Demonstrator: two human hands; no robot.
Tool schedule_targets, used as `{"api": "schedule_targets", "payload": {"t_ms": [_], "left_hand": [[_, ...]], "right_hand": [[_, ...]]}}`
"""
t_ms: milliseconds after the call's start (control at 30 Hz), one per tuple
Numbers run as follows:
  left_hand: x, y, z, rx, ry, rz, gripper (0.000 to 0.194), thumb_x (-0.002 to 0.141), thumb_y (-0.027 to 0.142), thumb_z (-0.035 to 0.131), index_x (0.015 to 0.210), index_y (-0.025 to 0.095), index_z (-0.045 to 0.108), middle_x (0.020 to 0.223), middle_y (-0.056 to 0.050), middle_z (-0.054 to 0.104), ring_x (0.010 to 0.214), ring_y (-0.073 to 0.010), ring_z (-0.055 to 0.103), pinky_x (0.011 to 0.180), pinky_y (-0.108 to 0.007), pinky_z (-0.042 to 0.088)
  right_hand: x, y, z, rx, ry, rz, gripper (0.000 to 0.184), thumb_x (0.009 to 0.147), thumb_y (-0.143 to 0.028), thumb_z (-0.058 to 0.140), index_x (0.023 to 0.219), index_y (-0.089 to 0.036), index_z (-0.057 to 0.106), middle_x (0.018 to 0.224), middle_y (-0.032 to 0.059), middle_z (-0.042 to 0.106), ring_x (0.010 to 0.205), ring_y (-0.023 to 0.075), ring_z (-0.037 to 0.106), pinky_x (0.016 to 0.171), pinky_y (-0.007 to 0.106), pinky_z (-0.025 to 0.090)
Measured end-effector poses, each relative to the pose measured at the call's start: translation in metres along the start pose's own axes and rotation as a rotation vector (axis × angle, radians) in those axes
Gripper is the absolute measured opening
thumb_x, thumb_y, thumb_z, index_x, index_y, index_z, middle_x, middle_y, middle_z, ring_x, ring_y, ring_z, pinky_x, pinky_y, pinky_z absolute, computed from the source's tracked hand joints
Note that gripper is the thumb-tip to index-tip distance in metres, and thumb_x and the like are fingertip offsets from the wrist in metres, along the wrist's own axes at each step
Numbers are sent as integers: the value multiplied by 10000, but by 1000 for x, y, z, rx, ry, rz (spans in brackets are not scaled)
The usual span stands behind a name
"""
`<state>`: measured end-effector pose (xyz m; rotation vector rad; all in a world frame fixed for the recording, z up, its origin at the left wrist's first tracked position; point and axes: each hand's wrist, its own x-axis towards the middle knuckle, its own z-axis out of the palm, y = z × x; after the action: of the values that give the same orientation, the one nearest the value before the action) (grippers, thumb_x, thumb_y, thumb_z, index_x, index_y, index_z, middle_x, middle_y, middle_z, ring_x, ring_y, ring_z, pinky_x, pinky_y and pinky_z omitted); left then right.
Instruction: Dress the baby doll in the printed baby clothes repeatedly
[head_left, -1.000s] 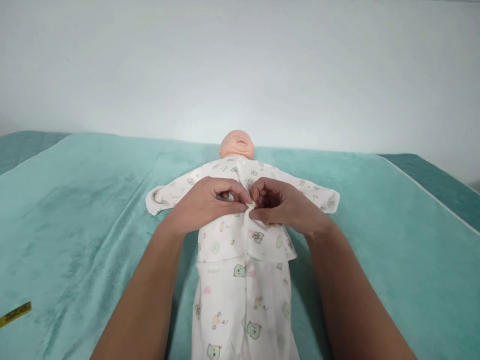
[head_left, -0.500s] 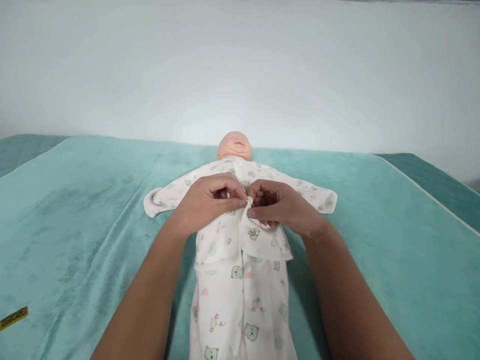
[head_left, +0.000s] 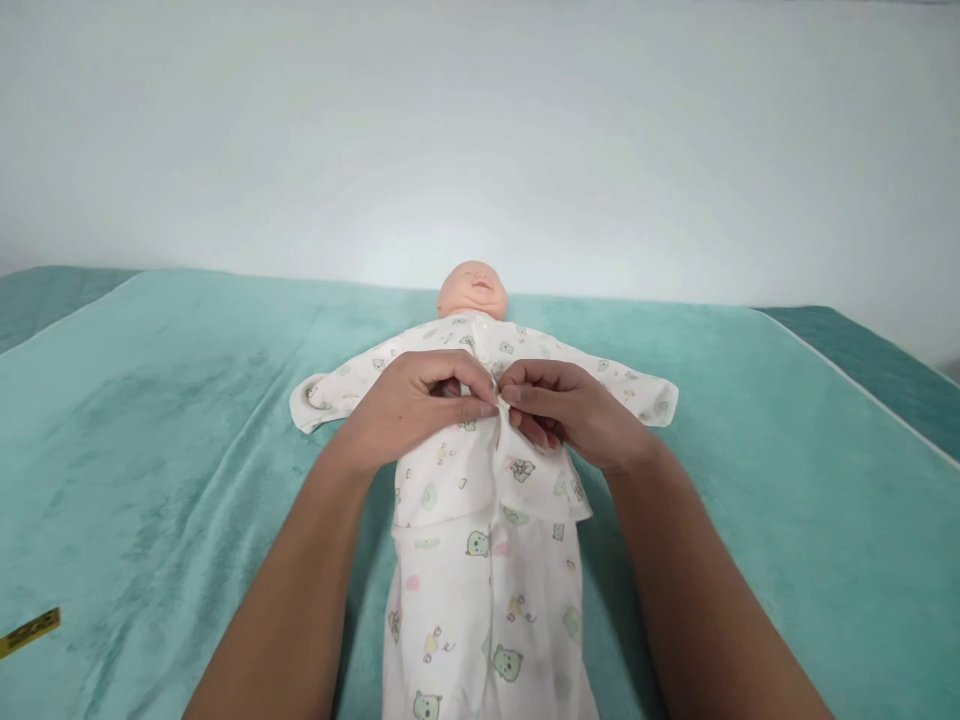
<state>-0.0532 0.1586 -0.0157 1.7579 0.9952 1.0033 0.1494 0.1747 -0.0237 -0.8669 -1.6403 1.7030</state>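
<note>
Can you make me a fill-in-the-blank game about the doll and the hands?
The doll is lying on its ____.
Behind its little printed pictures, the top is coloured ____.
Count the left hand and right hand: ____ hands touch the top.
Near the picture's left edge, the strip with dark marks is coloured ____.

Missing words: back; white; two; yellow.

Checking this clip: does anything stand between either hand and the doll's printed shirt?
Nothing visible does. The left hand and right hand both pinch the shirt at its front opening. The yellow strip lies well off to the left on the teal cover, out of the way.
</note>
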Motion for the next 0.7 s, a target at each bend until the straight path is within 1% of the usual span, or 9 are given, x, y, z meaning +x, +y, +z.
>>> {"api": "schedule_targets", "payload": {"t_ms": [200, 267, 367, 433, 500, 600, 633, 700], "left_hand": [[0, 0, -4, 13, -78, 67, 71, 812, 208, 649, 781, 215, 713, 901, -34, 638, 778, -133, 562, 627, -261, 418], [-1, 0, -4, 2, -71, 69, 87, 834, 214, 615, 811, 211, 699, 907, -37, 629, 738, -125, 540, 615, -266, 408], [-2, 1, -2, -36, -33, 37, 113, 864, 285, 586, 837, 200, 655, 835, -28, 607, 681, -120, 506, 604, -272, 403], [-1, 3, 1, -14, -16, -7, 147, 852, 338, 610, 816, 196, 624, 768, -9, 575, 658, -116, 483, 584, -262, 384], [0, 6, 4, 44, -7, -33, 151, 823, 334, 642, 788, 197, 589, 745, 9, 548, 658, -111, 469, 581, -248, 369], [-2, 5, 10, 102, 7, -13, 68, 797, 236, 627, 812, 203, 570, 766, 21, 514, 698, -111, 475, 620, -238, 374], [-6, 3, 11, 104, 28, -3, 61, 789, 210, 618, 827, 204, 571, 770, 23, 498, 706, -111, 471, 631, -237, 374], [-21, -3, 14, 92, 107, 10, 53, 786, 198, 611, 827, 201, 578, 766, 21, 476, 707, -114, 457, 642, -238, 370]], "right_hand": [[0, 1, 0, 9, -35, -38, 287, 885, -427, 615, 752, -173, 600, 503, -46, 511, 442, 63, 411, 433, 201, 297], [0, 1, 0, 8, -34, -41, 313, 891, -443, 600, 734, -172, 597, 497, -45, 506, 437, 64, 408, 429, 204, 296], [0, 1, 1, 21, -28, -31, 318, 891, -443, 594, 720, -174, 594, 497, -46, 506, 422, 62, 397, 416, 206, 288], [1, 0, 2, 22, -8, -34, 312, 886, -434, 598, 709, -178, 586, 505, -47, 513, 416, 59, 390, 409, 205, 281], [1, -1, 4, 1, 24, -50, 306, 888, -423, 592, 701, -181, 579, 501, -46, 511, 417, 61, 386, 409, 208, 273], [-2, 0, 13, -58, 100, -74, 296, 893, -416, 574, 704, -188, 563, 492, -48, 484, 426, 71, 374, 418, 220, 262], [-5, 2, 18, -80, 165, -90, 293, 893, -419, 569, 707, -193, 552, 499, -51, 470, 435, 75, 366, 425, 225, 263], [-17, 12, 30, -165, 364, -148, 287, 885, -425, 575, 710, -202, 528, 539, -51, 457, 477, 85, 371, 459, 234, 289]]}}
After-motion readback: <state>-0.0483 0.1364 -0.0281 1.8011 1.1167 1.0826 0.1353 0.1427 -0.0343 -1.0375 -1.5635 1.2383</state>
